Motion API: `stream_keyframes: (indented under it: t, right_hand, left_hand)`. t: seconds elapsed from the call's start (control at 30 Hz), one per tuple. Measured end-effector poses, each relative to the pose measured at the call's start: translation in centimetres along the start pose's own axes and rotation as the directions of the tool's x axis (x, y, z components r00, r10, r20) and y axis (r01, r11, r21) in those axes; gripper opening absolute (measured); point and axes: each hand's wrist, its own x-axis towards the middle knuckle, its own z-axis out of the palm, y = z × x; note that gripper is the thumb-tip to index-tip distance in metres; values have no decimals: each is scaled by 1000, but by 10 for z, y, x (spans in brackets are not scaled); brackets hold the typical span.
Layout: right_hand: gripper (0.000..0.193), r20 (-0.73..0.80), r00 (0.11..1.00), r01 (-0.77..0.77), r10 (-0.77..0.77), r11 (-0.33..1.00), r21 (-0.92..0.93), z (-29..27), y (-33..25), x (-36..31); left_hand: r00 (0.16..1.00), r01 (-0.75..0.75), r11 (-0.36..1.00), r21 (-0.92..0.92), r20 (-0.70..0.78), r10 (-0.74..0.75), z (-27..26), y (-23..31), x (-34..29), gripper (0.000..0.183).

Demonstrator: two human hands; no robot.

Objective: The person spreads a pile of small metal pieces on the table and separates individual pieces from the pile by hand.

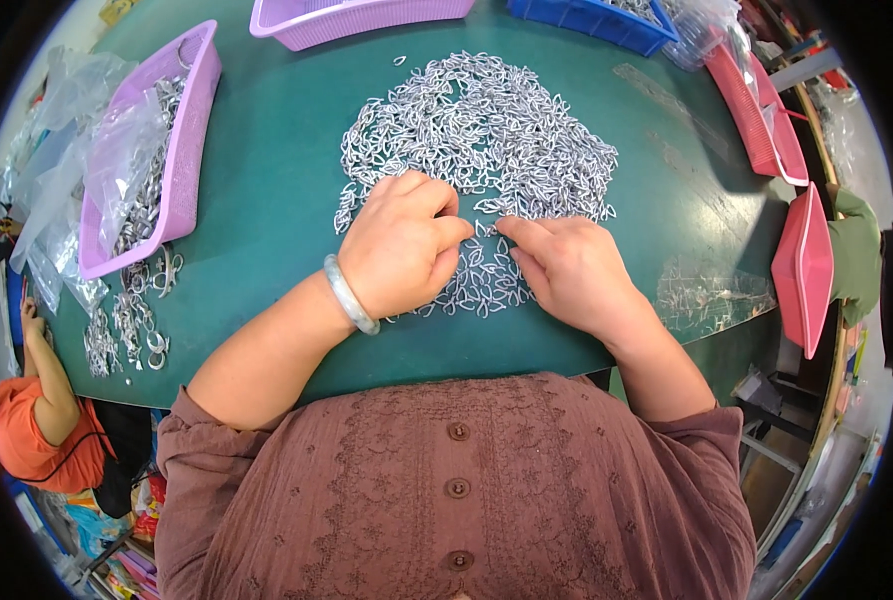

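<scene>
A broad pile of small silver metal links (556,130) lies on the green tabletop, with a smaller group of links (481,275) in front of it. My left hand (401,240), a pale bangle (350,295) at its wrist, is closed, its fingertips among the links at the middle. Facing it, my right hand (571,265) has its fingers curled in a pinch, index tip close to the left fingertips. A link or two shows in the narrow gap between the hands. What either hand grips is too small and partly hidden to tell.
A purple basket (206,110) with metal parts and clear bags stands left, loose metal pieces (131,325) beside it. Another purple basket (366,25) and a blue crate (606,30) are at the far edge. Pink trays (804,270) stand right. A person in orange (41,430) is at left.
</scene>
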Motion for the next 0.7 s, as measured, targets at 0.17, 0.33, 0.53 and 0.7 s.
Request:
stream_keyframes:
  t: [0.17,0.33,0.53,0.7]
  right_hand:
    - [17,-12,1000,2,-1,999,44,0,3,-2]
    - [14,-53,997,-52,55,997,59,0,0,0]
    - [19,91,995,22,-31,994,104,-6,-1,0]
    - [18,-2,998,-70,70,996,-63,-1,1,2]
  left_hand:
    - [999,15,1000,8,-52,-15,3,2,1,20]
    - [1000,-4,1000,8,27,4,2,1,0,25]
    - [999,-16,998,-65,-34,13,2,1,5,25]
    - [998,61,997,56,-32,-59,6,0,7,23]
